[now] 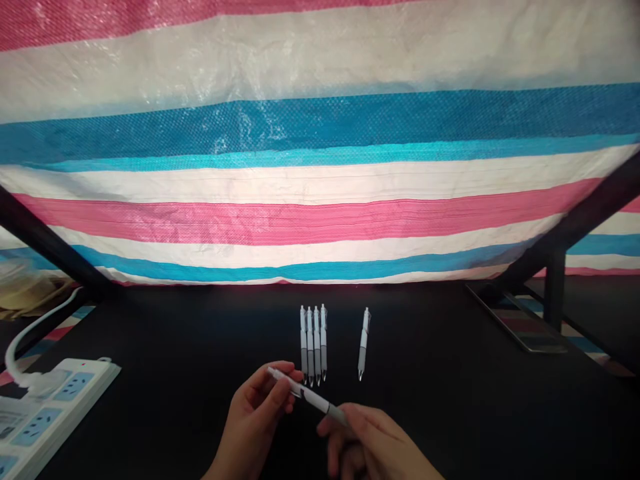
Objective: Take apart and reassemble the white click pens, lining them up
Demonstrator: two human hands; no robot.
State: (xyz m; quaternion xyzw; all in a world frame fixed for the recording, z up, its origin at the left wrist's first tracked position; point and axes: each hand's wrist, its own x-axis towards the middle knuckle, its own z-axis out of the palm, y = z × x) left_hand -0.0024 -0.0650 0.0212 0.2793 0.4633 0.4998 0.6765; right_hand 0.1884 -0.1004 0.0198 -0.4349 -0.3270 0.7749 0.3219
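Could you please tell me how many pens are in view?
6. Four pens lie side by side on the table, a lone pen lies to their right, and the held pen spans the left hand and right hand. None seems hidden.

Left hand (255, 420) and right hand (373, 443) get chopped at the bottom edge, power strip (45, 407) runs off the corner, pen (305, 395) tip's buried in fingers.

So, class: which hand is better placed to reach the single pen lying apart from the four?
Likely the right hand: the lone pen lies right of the row of four pens, which the left hand would cross. Both hands hold another pen.
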